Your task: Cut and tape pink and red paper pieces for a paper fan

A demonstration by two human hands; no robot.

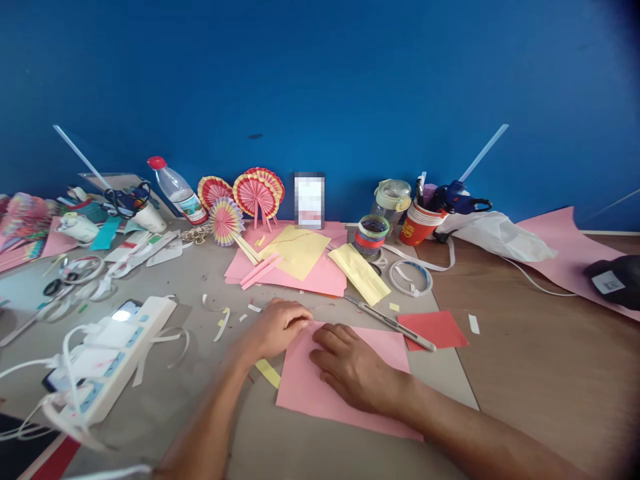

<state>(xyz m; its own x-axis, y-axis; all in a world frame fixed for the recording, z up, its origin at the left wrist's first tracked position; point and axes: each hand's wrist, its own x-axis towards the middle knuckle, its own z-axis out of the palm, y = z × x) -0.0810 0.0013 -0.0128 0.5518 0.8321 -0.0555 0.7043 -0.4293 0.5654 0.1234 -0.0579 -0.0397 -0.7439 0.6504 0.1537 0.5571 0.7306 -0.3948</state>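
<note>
A pink sheet of paper [305, 393] lies flat on the grey desk mat in front of me. At its far left corner, my left hand [280, 327] has its fingers bent together and closed on the paper's edge; the fingertips are partly hidden. My right hand [350, 370] rests palm down on the sheet, fingers loosely stretched and slightly bent, holding nothing. Just beyond the sheet's far right corner lies a utility knife [395, 325], partly over a small red piece of paper [440, 330]. A yellow paper strip [269, 373] pokes out under the sheet's left side.
Behind the hands are stacked pink sheets [320, 283], a yellow sheet [300, 250] and folded paper fans [255, 197]. A phone [309, 200] leans on the blue wall. A power strip [117, 363] sits left; rolls of tape [371, 233] and a red cup [420, 223] stand right.
</note>
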